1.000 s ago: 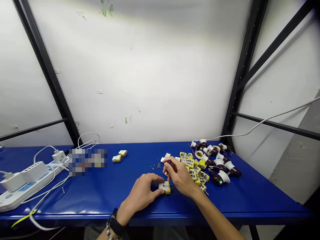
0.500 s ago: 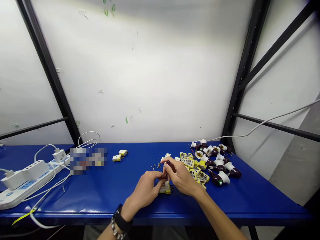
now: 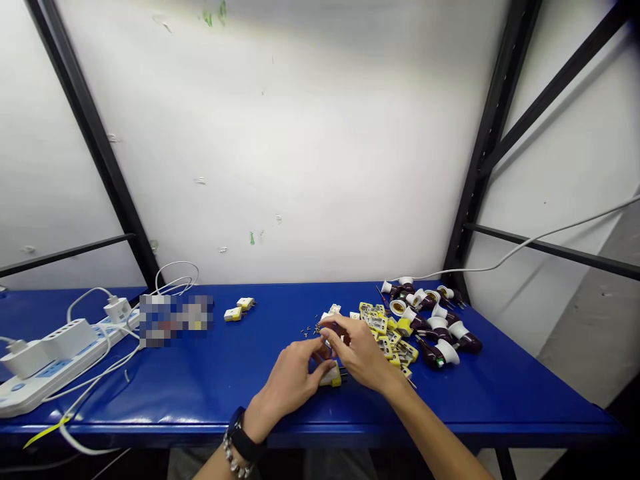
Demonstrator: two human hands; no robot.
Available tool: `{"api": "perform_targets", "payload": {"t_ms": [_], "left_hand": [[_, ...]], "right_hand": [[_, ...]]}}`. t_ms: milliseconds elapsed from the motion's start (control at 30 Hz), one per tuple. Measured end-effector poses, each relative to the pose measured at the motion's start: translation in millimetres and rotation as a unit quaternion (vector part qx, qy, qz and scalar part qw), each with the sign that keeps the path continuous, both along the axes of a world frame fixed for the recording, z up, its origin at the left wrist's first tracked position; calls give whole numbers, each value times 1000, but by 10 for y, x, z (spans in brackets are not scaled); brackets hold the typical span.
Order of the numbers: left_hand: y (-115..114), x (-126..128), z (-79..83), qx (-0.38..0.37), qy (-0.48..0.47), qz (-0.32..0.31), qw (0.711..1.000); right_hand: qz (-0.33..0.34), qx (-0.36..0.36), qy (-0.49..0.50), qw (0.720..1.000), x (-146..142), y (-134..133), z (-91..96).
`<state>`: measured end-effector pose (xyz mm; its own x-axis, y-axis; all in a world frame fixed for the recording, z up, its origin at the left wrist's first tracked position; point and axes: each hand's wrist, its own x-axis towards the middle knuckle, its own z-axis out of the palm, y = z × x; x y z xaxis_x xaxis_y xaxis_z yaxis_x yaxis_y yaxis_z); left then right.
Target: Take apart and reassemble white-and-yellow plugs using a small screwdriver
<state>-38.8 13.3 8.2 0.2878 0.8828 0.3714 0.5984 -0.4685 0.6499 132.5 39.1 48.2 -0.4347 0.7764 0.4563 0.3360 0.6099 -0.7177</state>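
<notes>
Watching: left hand (image 3: pixel 293 381) and right hand (image 3: pixel 358 353) close together over a plug (image 3: pixel 336 377), on the blue table (image 3: pixel 150 393) near its front edge, right of centre.

Left hand: fingers closed over the top of the plug, thumb low against its side; looks like a firm hold, but the contact is partly hidden.

Right hand: fingers (image 3: pixel 345 337) pinched tight around a small screwdriver (image 3: pixel 329 328) with a dark handle; I can only see part of it, tip hidden behind the fingers.

Plug: white and yellow body, dark prongs pointing right. I'd judge it light, stiff plastic, small and easy to nudge; best held by the body, not the prongs.

Screws: tiny loose metal screws (image 3: pixel 306 331) just left of the hands, easy to scatter.

Right of hands: heap of yellow plug parts (image 3: pixel 377 325) almost touching the right hand, then dark lamp sockets with white collars (image 3: pixel 440 333).

Further left: two assembled plugs (image 3: pixel 233 315), then a blurred patch (image 3: pixel 175 320), a white power strip (image 3: pixel 55 360) and white cables (image 3: pixel 95 380).

In the way: nothing between the hands and plug, but the heap crowds the right side.
</notes>
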Motion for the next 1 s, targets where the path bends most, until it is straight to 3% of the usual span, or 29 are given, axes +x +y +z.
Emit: {"api": "perform_targets", "payload": {"t_ms": [167,300,467,600,800,1000], "left_hand": [[12,31,-26,-1,-41,-47,998],[50,59,-72,4,-67,8,998],[65,55,-77,8,-53,-17,998],[76,64,-46,-8,-41,24,999],[0,-46,-6,-27,14,28,999],[-33,-147,8,-18,18,21,999]], "right_hand": [[63,-30,-22,997,30,-6,21],[50,-51,3,997,36,4,32],[66,-43,-12,997,27,7,24],[74,-69,4,995,23,12,23],[59,-106,89,989,34,38,-1],[55,-150,221,962,16,65,-9]]}}
